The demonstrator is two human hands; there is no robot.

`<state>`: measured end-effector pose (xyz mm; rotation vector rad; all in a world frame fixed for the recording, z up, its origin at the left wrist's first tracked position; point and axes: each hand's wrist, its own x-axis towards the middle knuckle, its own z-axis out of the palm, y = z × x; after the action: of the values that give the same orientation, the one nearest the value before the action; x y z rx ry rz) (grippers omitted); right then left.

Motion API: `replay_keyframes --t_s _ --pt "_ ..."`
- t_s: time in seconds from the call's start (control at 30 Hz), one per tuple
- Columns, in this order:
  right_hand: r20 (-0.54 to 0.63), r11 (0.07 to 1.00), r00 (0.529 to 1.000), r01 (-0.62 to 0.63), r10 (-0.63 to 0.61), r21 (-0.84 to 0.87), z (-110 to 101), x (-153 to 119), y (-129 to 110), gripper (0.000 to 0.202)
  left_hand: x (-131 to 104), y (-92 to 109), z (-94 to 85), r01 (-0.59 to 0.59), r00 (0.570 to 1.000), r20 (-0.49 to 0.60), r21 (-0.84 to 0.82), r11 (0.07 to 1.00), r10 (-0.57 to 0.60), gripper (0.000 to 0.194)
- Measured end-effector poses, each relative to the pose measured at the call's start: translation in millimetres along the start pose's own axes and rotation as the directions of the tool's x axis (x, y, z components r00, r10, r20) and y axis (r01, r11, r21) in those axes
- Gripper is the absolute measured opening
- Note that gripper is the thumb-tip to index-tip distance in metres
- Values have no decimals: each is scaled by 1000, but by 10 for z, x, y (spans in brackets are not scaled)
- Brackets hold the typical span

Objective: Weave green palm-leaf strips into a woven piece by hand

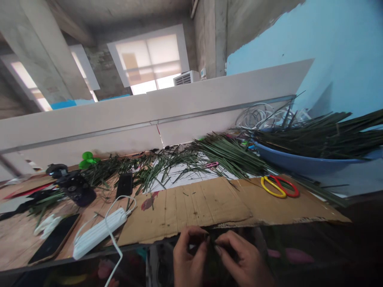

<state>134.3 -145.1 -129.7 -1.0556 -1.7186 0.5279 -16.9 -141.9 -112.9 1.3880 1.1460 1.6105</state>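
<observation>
At the table's front edge, my left hand (191,253) has its thumb and forefinger pinched together. My right hand (237,255) pinches close beside it, the fingertips almost meeting. A thin dark strip (212,242) runs between the fingertips; it resembles the green leaf strips but is too dark and blurred to be sure. Just beyond both hands lies a flat cardboard sheet (191,207) with a few dark scraps on it. Scissors (278,187) with one yellow and one red handle rest on its right part. Long cut green leaves (230,153) are heaped behind the cardboard.
A blue basin (293,161) full of long leaves stands at the right. Leftward are a white power strip (100,231) with its cable, a phone (55,239), a black camera (74,185) and a small green fan (88,159). A white partition (119,115) rises behind.
</observation>
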Motion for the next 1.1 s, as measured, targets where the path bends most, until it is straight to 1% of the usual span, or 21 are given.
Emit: replay_keyframes --t_s 0.13,0.37,0.53,0.7,0.8,0.87,0.97,1.1 --pt "2 1000 1000 -3 3 -8 3 -9 17 13 16 16 -6 25 1000 -12 -14 1000 -25 10" --pt "32 999 999 -45 44 16 -6 -15 11 13 40 -87 -5 130 991 -23 -74 989 -132 19" --pt "22 997 998 -62 61 38 10 -12 -2 14 39 -126 -6 139 989 -50 -63 988 -143 23" --pt "5 996 997 -72 72 51 16 -7 -16 14 33 -180 -11 147 989 -6 -52 988 -147 24" --pt "4 996 997 -77 77 47 8 0 -16 14 19 -182 -2 106 994 -25 -6 994 -107 24" --pt "10 995 997 -83 82 48 1 7 -14 15 4 -156 10 40 999 -31 41 998 -38 22" --pt "31 991 993 -113 111 78 -7 19 -22 17 -18 -110 23 -69 998 -3 85 994 70 19" --pt "22 982 991 -137 135 130 -11 31 -54 16 -35 -120 22 -143 990 17 105 984 142 20"
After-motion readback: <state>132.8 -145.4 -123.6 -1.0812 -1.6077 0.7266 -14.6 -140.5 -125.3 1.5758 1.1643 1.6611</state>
